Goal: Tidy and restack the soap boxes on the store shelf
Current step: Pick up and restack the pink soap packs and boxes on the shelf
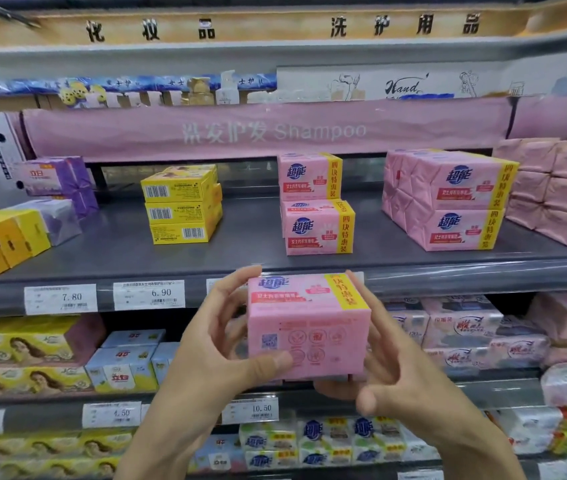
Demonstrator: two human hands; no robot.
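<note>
Shelf (pixel 129 245) first: grey deck running L to R, front lip just far of the pack you've got. Biggest lot on it is the pink block (pixel 448 199) at R, then the two-high stack (pixel 316 206) mid-shelf, w/ bare deck either side.

That stack is what matters. It sits dead ahead of and above your pink pack (pixel 309 327), so the way in is up and away from you, hardly any sideways swing. Pack's off the shelf, in the air near the lip, logo face tipped up and far, icon face toward you. Long axis looks L-R, same as the stacked packs, so I reckon no turn needed.

Both hands are on it. Left hand (pixel 212 344) pinches the L end, thumb on the near face, fingers round the far side. Right hand (pixel 406 372) cups the R end and underside, thumb free below. Neither is clearly nearer the stack, they're abt level, so call it a two-handed lift.

Counts, big to small:
- Pink block: 2 labelled fronts, one over the other; more rows behind, can't count those.
- Plain pink bundles (pixel 559 192) at R edge: cut off, no count.
- Mid stack: 2 packs.
- In hand: 1.
- Yellow boxes (pixel 181 206) L of the stack: 3, stacked.
- Purple packs (pixel 63 181) further L: 2 at least, blurry.
- Price tags (pixel 148 294) on the lip: 2 readable, looks like a 3rd behind your left hand.
</note>
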